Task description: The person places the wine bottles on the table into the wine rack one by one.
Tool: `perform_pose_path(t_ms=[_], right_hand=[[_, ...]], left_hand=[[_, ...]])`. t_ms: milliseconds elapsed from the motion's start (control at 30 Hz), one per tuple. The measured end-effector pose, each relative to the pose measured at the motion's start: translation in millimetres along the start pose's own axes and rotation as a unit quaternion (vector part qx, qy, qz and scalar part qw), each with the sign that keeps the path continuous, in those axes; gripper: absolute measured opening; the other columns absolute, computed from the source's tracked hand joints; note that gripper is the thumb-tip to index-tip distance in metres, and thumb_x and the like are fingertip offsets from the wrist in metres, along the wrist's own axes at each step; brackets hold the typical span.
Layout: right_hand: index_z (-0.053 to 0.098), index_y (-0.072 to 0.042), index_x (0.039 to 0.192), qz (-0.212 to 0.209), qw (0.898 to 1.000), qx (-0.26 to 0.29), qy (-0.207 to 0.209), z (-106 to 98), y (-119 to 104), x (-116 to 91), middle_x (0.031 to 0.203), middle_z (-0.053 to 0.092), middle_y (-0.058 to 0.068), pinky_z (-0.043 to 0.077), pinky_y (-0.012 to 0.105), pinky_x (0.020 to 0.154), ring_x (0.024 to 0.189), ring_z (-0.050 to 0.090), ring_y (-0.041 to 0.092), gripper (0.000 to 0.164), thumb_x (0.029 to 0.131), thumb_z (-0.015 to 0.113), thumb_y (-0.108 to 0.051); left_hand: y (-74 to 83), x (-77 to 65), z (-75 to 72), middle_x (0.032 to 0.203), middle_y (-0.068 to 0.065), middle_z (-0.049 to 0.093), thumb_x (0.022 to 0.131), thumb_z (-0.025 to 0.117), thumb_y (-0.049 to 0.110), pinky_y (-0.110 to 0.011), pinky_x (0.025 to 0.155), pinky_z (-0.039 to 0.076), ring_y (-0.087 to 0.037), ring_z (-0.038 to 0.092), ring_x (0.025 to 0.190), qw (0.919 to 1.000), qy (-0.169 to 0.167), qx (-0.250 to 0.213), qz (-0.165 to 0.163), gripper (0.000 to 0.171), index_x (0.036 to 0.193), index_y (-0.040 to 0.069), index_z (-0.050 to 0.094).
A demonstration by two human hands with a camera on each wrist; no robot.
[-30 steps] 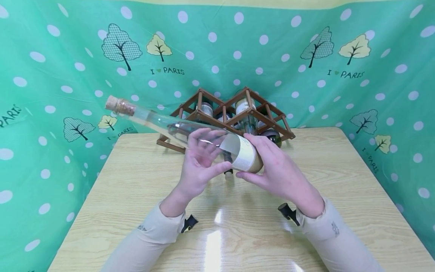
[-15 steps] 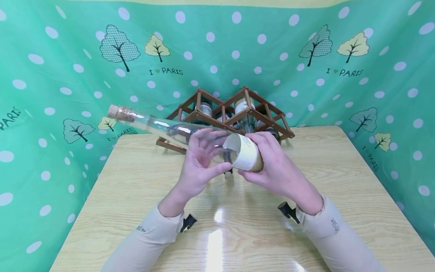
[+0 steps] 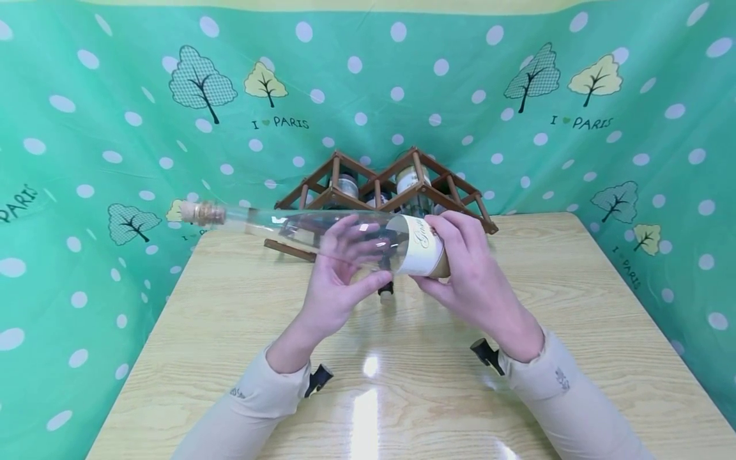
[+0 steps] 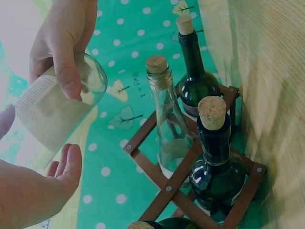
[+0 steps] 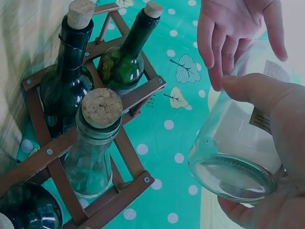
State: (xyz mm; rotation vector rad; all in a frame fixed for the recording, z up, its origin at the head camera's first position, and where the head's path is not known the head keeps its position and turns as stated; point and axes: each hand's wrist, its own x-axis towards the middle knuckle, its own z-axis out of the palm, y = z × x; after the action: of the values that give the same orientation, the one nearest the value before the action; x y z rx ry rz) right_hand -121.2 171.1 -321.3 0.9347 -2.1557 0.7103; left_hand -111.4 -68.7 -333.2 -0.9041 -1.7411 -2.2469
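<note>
A clear glass bottle (image 3: 422,246) with a cork and a cream label is held up over the table, lying nearly level with its neck to the left. My right hand (image 3: 477,281) grips it round the base end, thumb below and fingers above. Seen through the glass, my left hand (image 3: 339,281) has its fingers spread behind the bottle's body and its thumb below; whether it bears weight is unclear. In the right wrist view the bottle's base (image 5: 233,176) faces the camera, with my left hand (image 5: 238,24) beyond it.
Behind the hands a brown wooden wine rack (image 3: 422,186) stands on the light wood table (image 3: 230,306). It holds several corked bottles, among them a clear bottle (image 5: 90,162) and a green bottle (image 5: 124,62). A green dotted curtain (image 3: 368,76) hangs behind.
The bottle has turned from a slant to nearly level; its cork end has dropped and its base has risen slightly. My right hand moved with the base, while my left hand stayed almost still.
</note>
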Motion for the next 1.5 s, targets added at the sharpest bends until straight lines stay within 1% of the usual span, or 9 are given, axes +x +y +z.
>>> perform_pose_path(t_ms=[200,400,533,633,767,867,1200,1300,1500], right_hand=[[0.049,0.004,0.144,-0.007,1.000,-0.017,0.013,-2.5,3.0,0.4,0.136,0.048,0.029,0.047,0.049,0.101,0.126,0.048,0.045,0.090,0.070,0.099,-0.008],[0.049,0.004,0.144,-0.002,0.999,-0.030,0.026,-6.2,8.1,0.5,0.134,0.049,0.029,0.046,0.051,0.100,0.122,0.048,0.046,0.091,0.067,0.098,-0.003],[0.050,0.004,0.144,-0.004,0.999,-0.034,0.040,-8.0,11.3,1.0,0.133,0.050,0.030,0.046,0.053,0.098,0.119,0.049,0.048,0.091,0.066,0.097,0.002],[0.050,0.004,0.143,-0.005,0.998,-0.040,0.042,-9.7,13.3,1.1,0.133,0.050,0.031,0.047,0.054,0.098,0.118,0.049,0.049,0.091,0.066,0.097,0.002],[0.050,0.005,0.144,-0.003,0.998,-0.053,0.036,-11.9,15.5,1.4,0.134,0.050,0.031,0.047,0.054,0.099,0.119,0.048,0.049,0.090,0.068,0.097,-0.002],[0.050,0.005,0.143,0.000,0.998,-0.057,0.034,-12.8,16.5,1.1,0.135,0.050,0.031,0.045,0.054,0.100,0.120,0.048,0.048,0.089,0.068,0.097,-0.003],[0.052,0.005,0.142,0.001,0.997,-0.062,0.036,-12.3,17.5,1.1,0.133,0.051,0.031,0.044,0.055,0.100,0.118,0.049,0.049,0.089,0.067,0.099,-0.004],[0.051,0.005,0.142,-0.001,0.997,-0.065,0.034,-12.5,17.9,1.9,0.133,0.051,0.031,0.043,0.055,0.101,0.118,0.049,0.049,0.089,0.066,0.099,-0.002],[0.052,0.005,0.141,-0.008,0.997,-0.075,0.029,-12.4,18.7,2.2,0.131,0.052,0.031,0.042,0.056,0.101,0.118,0.048,0.049,0.089,0.065,0.098,0.000]], left_hand=[[5.1,-4.3,-0.2,0.150,-0.013,0.053,0.092,0.076,-0.003,-0.041,0.107,0.053,-0.032,0.064,0.125,0.9981,0.008,0.051,-0.033,0.084,0.160,0.000,0.027],[13.2,-7.6,-2.8,0.147,-0.015,0.054,0.091,0.073,-0.009,-0.048,0.106,0.054,-0.030,0.065,0.122,0.9920,0.033,0.109,-0.054,0.081,0.160,0.005,0.030],[20.0,-11.7,-7.0,0.143,-0.009,0.057,0.094,0.077,-0.001,-0.048,0.105,0.053,-0.025,0.065,0.123,0.9810,0.045,0.173,-0.075,0.071,0.154,0.008,0.041],[23.7,-16.3,-10.7,0.135,-0.004,0.063,0.094,0.081,0.007,-0.045,0.101,0.055,-0.020,0.066,0.119,0.9644,0.039,0.252,-0.071,0.057,0.144,0.008,0.053],[26.2,-21.7,-14.2,0.125,0.003,0.069,0.093,0.084,0.013,-0.046,0.095,0.056,-0.017,0.065,0.114,0.9404,0.022,0.338,-0.025,0.042,0.131,0.010,0.066],[28.0,-24.0,-15.4,0.123,0.004,0.069,0.092,0.085,0.012,-0.044,0.092,0.056,-0.017,0.065,0.113,0.9282,0.012,0.371,0.023,0.037,0.126,0.010,0.069],[41.0,-24.1,-17.8,0.114,-0.009,0.072,0.089,0.084,0.008,-0.028,0.094,0.053,-0.026,0.066,0.103,0.8984,0.013,0.403,0.174,0.034,0.120,0.002,0.071],[44.0,-22.4,-19.3,0.114,-0.014,0.071,0.095,0.080,0.015,-0.029,0.098,0.053,-0.030,0.067,0.105,0.8781,0.018,0.420,0.228,0.031,0.119,-0.001,0.070],[50.0,-16.0,-20.9,0.112,-0.022,0.069,0.101,0.076,0.021,-0.036,0.099,0.052,-0.040,0.065,0.104,0.8241,0.049,0.460,0.327,0.030,0.113,-0.006,0.070]])
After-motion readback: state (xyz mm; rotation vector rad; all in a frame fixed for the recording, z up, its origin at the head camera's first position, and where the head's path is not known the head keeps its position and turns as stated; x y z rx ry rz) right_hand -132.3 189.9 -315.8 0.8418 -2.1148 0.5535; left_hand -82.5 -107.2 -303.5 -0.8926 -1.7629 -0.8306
